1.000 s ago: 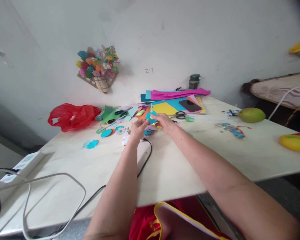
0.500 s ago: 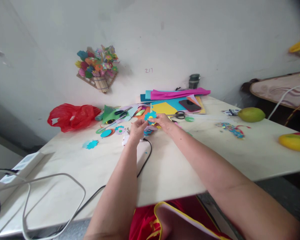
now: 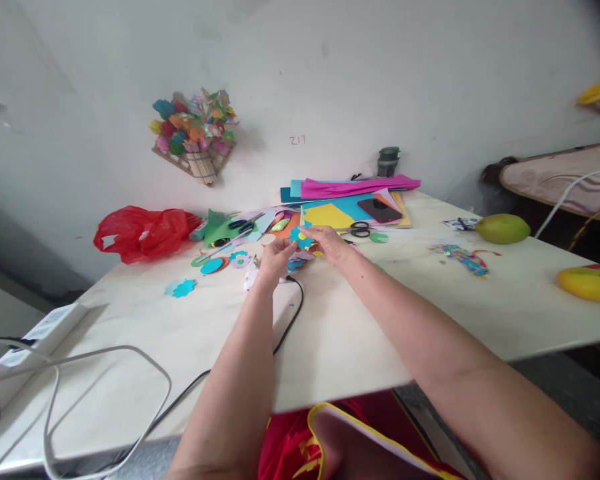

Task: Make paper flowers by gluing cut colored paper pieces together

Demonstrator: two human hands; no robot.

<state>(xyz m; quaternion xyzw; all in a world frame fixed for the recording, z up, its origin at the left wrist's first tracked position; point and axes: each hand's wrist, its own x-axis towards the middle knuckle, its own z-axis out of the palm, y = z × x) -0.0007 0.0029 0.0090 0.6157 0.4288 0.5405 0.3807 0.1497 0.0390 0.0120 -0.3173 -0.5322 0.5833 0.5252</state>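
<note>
A blue paper flower with a yellow centre is held up between both hands above the table. My left hand pinches its lower left edge, fingers closed. On the other side, my right hand grips its right edge between thumb and fingers. Under the hands lies a white device with a black cord, mostly hidden by my left hand. Close by on the left are a purple and blue paper flower and a round blue cutout.
Black-handled scissors lie right of the hands, by coloured sheets and a phone. A red plastic bag sits at the left. Two mangoes, one a green mango, rest right. Cables and a power strip occupy the near left.
The blue flower has tilted slightly between my fingers, and my right fingers have shifted a little on its edge. Both hands keep almost the same place.
</note>
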